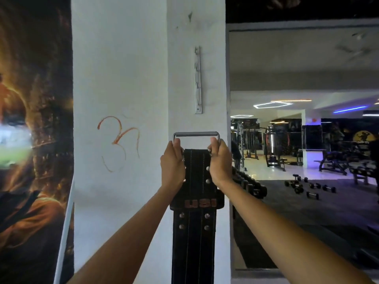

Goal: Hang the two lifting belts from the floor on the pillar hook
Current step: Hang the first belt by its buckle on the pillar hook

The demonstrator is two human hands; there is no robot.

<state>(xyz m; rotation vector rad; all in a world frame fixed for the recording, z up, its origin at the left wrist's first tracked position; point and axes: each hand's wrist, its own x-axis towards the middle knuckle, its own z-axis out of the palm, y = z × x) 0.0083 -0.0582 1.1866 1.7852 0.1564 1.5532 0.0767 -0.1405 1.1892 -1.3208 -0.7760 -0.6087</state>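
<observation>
A black leather lifting belt (194,226) with metal rivets hangs straight down in front of the white pillar (123,78). Its silver buckle (195,134) is at the top. My left hand (173,162) grips the buckle's left side and my right hand (220,160) grips its right side. A vertical metal hook strip (198,80) with several small hooks is screwed to the pillar. Its lower end is a little above the buckle. Only one belt is in view.
A dark poster (34,130) covers the wall on the left. An orange symbol (119,140) is drawn on the pillar. To the right a dumbbell rack (249,184) stands close by, loose dumbbells (307,186) lie on the floor, and gym machines (274,148) stand farther back.
</observation>
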